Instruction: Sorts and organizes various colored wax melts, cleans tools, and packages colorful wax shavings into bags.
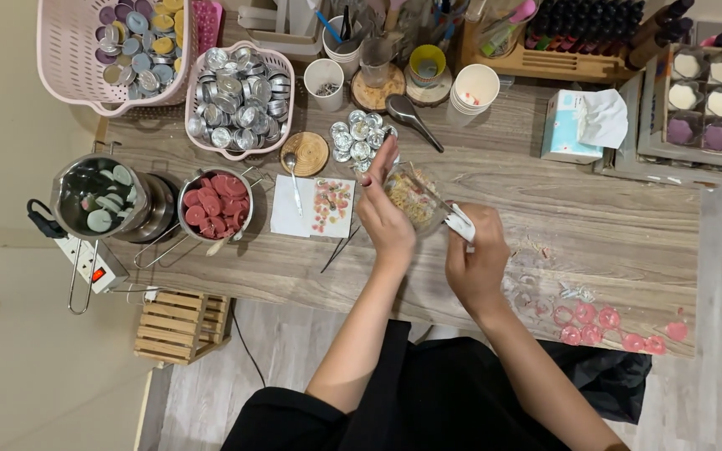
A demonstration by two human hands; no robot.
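left hand [384, 219] grips glass jar [411, 199], right hand [476, 255] clamps white tool [460, 223]; foil cups [359, 139] just behind.

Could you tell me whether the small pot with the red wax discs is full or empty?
Nearly full: red wax discs pile up to the pot's rim.

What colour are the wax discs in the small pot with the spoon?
Red to pink wax discs, seen in the head view.

Clear glass jar [411, 199] of dried petals — tilted; white-handled tweezers [459, 221] inside.
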